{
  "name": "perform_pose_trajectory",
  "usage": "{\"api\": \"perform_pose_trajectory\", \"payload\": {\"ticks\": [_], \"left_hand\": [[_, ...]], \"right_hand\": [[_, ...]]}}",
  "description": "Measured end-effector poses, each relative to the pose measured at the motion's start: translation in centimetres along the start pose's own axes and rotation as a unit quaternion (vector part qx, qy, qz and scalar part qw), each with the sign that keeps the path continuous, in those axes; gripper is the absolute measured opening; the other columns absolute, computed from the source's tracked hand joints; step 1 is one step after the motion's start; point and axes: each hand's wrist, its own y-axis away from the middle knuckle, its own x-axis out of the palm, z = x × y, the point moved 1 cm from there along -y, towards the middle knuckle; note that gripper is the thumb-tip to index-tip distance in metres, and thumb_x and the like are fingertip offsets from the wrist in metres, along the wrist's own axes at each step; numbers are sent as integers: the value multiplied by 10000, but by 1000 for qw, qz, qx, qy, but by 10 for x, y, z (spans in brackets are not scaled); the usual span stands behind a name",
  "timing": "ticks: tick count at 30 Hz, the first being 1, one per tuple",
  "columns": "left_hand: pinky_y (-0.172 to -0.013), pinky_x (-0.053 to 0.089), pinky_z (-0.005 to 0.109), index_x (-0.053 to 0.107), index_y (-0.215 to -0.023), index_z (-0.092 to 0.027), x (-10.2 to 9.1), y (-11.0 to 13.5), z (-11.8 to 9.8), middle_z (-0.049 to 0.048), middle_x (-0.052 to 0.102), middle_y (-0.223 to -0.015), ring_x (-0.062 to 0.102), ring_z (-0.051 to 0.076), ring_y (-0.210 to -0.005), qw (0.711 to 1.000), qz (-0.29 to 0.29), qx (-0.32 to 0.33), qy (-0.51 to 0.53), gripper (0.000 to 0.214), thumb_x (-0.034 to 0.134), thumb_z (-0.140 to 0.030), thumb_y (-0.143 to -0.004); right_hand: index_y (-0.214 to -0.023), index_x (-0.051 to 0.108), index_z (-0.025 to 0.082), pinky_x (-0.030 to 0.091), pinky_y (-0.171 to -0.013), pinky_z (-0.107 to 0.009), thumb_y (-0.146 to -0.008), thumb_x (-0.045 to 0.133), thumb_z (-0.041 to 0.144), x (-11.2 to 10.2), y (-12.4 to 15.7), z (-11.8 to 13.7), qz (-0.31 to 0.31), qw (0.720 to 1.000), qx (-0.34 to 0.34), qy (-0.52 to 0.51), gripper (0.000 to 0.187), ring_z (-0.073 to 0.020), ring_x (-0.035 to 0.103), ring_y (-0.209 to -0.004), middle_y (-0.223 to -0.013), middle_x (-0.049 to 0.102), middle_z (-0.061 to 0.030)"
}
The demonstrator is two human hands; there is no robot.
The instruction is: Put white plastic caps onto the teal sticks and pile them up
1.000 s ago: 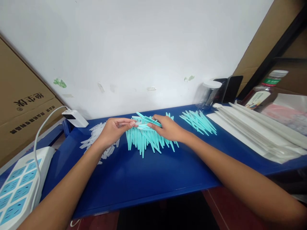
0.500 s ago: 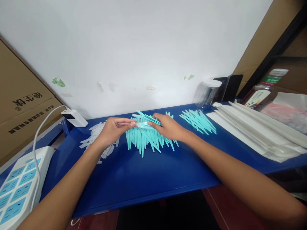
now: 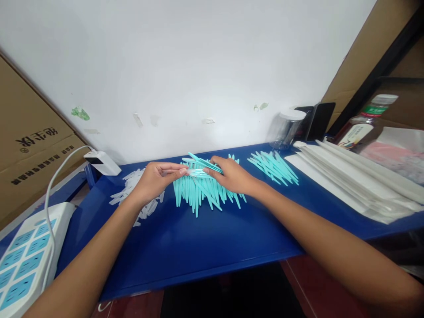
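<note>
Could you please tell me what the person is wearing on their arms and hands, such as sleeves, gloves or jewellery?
Nothing worn shows. The left forearm and right forearm are bare, with no sleeve in sight, and the left hand and right hand have no gloves. No watch, bracelet, ring or tape is visible.

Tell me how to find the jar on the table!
Look at the blue table and follow its back edge along the white wall to the right. The jar stands there, behind the smaller pile of teal sticks and beside a dark phone. Unlike the labelled bottle, it is clear, plain and white-lidded.
</note>
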Motion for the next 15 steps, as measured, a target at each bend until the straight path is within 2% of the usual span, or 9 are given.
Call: {"api": "perform_pose_trajectory", "payload": {"ticks": [7, 15], "left_hand": [[-994, 573, 418, 843, -1030, -187, -3, -2, 4, 126, 822, -1034, 759, 306, -1050, 1000, -17, 6, 18, 398, 852, -505, -791], [-972, 589, 427, 845, -1035, -189, 0, 0, 2, 126, 819, -1049, 758, 310, -1041, 1000, 2, 7, 6, 403, 853, -506, -787]], "right_hand": [[-1002, 546, 199, 285, -587, -303, -1057, 471, 517, 0, 1, -1, -3, 1000, 3, 4, 331, -176, 488, -608, -706, 567, -17], [-1003, 545, 205, 283, -590, -305, -1060, 476, 507, 0, 1, 3, 6, 1000, 1, -3, 315, -164, 463, -586, -672, 531, 6]]}}
